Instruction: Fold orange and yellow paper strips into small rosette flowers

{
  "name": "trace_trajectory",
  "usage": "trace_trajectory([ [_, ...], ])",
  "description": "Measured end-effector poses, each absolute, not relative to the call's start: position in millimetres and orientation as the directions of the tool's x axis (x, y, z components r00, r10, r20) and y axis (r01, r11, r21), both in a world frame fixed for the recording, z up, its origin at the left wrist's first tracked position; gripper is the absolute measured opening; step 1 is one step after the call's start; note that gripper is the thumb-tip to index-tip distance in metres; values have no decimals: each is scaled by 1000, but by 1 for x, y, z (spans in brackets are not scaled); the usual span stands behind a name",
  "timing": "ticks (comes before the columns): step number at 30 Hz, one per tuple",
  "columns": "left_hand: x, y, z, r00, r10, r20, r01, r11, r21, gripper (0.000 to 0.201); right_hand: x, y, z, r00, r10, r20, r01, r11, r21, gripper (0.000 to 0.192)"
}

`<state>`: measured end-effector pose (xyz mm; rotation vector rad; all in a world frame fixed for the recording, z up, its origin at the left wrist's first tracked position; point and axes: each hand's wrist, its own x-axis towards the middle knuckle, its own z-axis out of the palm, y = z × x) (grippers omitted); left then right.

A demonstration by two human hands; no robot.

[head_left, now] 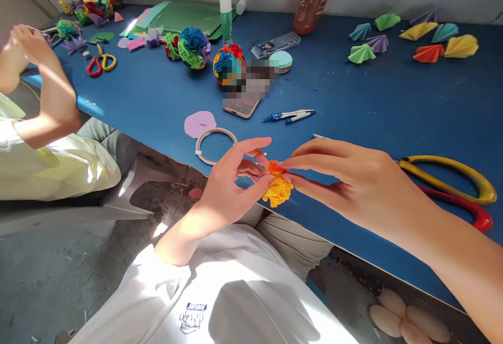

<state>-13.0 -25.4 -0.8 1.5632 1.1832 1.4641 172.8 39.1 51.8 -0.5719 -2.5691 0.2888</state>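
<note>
Orange-and-yellow folded paper cluster [277,185] sits pinched between the left hand [231,186] and right hand [353,181], both grips grasping it near the bench [353,103] edge.

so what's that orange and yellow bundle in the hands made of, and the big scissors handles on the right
The orange and yellow bundle, pinched between the left hand and right hand, looks like thin matte paper: it holds crisp folds and ruffles, though soft felt is possible. The scissors handles look like smooth glossy plastic, one yellow and one red, with highlights along the loops.
</note>
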Motion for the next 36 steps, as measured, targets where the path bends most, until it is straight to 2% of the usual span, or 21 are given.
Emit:
trace_trajectory([
  [4,-12,-28,0,-36,935,353,128,-346,929,48,175,40,51,-822,405,401,303,906,-294,13],
  [11,-17,-28,7,-35,961,276,45,-274,961,38,176,40,58,-836,410,364,260,881,-395,13],
  [18,-14,-35,11,-46,929,368,112,-361,926,24,174,33,57,-814,360,457,290,932,-217,5],
  [27,-11,-41,17,-86,928,364,259,-332,907,20,172,27,54,-800,349,488,365,929,-66,2],
  [31,-10,-42,14,-114,918,381,234,-347,908,19,170,23,54,-793,361,491,389,920,-49,4],
  [36,-9,-42,21,-119,954,274,184,-250,951,15,169,20,52,-784,362,504,389,919,-55,5],
])
